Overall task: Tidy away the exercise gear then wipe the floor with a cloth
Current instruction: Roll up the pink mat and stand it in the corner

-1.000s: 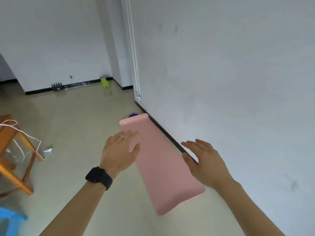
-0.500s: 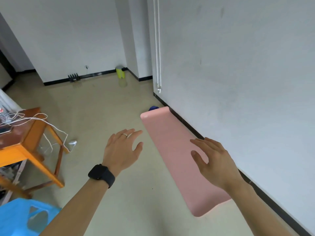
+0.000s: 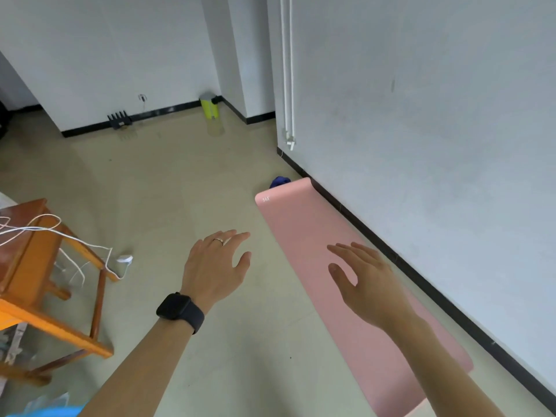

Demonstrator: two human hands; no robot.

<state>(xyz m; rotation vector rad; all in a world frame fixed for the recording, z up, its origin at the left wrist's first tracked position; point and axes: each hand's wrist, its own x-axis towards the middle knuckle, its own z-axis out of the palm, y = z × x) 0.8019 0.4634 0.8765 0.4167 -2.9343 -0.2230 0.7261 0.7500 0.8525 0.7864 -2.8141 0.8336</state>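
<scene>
A long pink foam exercise mat [image 3: 340, 284] lies unrolled flat on the beige floor [image 3: 186, 188], its long edge beside the black skirting of the white wall [image 3: 436, 130]; the right hand [image 3: 370, 284] hovers over its middle, grip released, fingers spread; the left hand [image 3: 216, 266], ringed, with a black wristwatch [image 3: 180, 311], is just left of the mat, likewise empty; beyond the mat's far end a small blue object [image 3: 279, 182] peeks out; further left stands an orange wooden desk [image 3: 33, 266] draped with white cables [image 3: 60, 236].
</scene>
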